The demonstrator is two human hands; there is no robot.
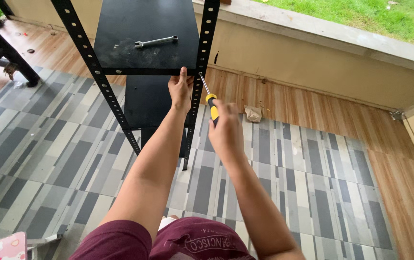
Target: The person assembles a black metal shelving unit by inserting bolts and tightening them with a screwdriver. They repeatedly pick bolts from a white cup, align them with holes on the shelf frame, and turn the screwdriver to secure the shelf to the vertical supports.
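The left hand presses against the front edge of the black shelf, fingers curled under the edge and thumb up, just beside the slotted post. The right hand is closed around the yellow-and-black handle of a screwdriver, whose tip meets the post at shelf level. A wrench lies on the shelf, well apart from both hands.
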